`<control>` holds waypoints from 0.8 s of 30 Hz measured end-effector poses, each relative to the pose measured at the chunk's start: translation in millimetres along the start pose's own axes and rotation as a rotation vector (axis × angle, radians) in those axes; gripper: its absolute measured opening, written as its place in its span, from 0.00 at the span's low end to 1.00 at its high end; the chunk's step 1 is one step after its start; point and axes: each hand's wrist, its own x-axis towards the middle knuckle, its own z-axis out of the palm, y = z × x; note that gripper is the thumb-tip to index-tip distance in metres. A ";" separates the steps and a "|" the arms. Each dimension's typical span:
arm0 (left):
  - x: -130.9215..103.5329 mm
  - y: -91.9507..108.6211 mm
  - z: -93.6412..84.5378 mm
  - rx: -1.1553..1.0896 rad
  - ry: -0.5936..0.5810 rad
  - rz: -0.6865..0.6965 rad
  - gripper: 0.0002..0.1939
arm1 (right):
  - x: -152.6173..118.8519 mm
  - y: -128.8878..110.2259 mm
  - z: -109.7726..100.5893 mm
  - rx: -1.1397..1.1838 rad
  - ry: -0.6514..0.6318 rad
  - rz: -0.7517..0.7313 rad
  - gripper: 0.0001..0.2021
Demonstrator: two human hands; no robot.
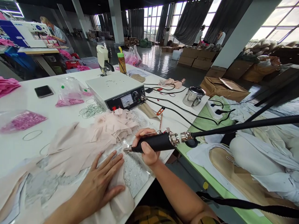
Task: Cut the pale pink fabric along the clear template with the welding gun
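Note:
My right hand (149, 149) is wrapped round a black handheld ultrasonic cutter (153, 143). Its metal tip points left, close by the fingertips of my left hand (100, 177). That left hand lies flat with fingers stretched, pressing on pale pink fabric (119, 193) at the table's front edge. Under the fabric is a clear, scuffed sheet (136, 172). Beyond my left hand lies a heap of pale pink fabric pieces (116, 126). Whether the tip touches the cloth I cannot tell. A thick black cable (233, 126) runs from the cutter's back end to the right.
A white control box (116, 90) with a meter stands behind the fabric, its cables crossing the table. Around it are a metal mug (193, 95), an orange box cutter (160, 111), rubber bands (91, 110), a phone (44, 91) and bags of pink pieces (23, 121). A green table (193, 155) adjoins at right.

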 end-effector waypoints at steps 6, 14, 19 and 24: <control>-1.0 -4.4 -0.1 -0.027 -0.001 0.025 0.30 | -0.7 1.6 -0.2 0.008 0.008 0.005 0.12; 0.1 2.6 -1.4 -0.011 0.011 -0.018 0.26 | 1.6 0.7 1.2 0.002 0.035 0.009 0.11; -0.8 5.4 -3.7 0.009 -0.004 -0.040 0.27 | -1.2 -1.0 0.8 0.008 0.057 0.013 0.11; -3.5 7.8 -1.2 -0.015 -0.033 -0.076 0.32 | -8.1 -15.5 -1.0 0.023 0.057 0.068 0.09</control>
